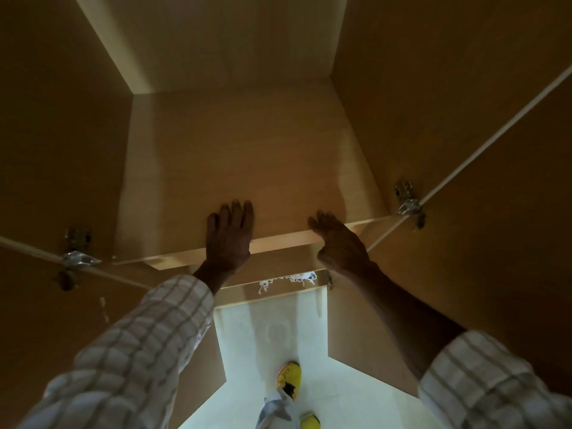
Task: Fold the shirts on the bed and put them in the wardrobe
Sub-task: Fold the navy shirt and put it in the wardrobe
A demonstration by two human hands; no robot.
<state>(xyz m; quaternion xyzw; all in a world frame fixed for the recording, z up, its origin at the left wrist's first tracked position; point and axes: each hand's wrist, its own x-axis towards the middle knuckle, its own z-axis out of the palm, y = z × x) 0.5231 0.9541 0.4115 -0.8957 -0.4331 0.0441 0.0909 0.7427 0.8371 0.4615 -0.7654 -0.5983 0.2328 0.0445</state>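
Both hands reach into the open wardrobe (235, 88) and neither carries a shirt. The left hand (228, 235) lies palm down on the shelf (247, 162), its fingers (236, 212) straight and spread, pointing toward the back panel, with the wrist crossing the shelf's front edge. The right hand (339, 239) rests at the same front edge, just to the right, fingers loosely extended and angled inward toward the left hand, gripping nothing. No shirt and no bed appear anywhere in view, so their whereabouts cannot be told from here; judging by the person facing the wardrobe, they lie somewhere outside the frame. The shelf surface ahead of the fingers shows only bare wood. Its long axis runs left to right, across the reach of both arms. The doors stand swung open on either side, the left hinge (77, 258) and right hinge (407, 198) flanking the hands. Both hands sit about equally near the shelf, so whichever shirt comes next would probably be slid in straight ahead.
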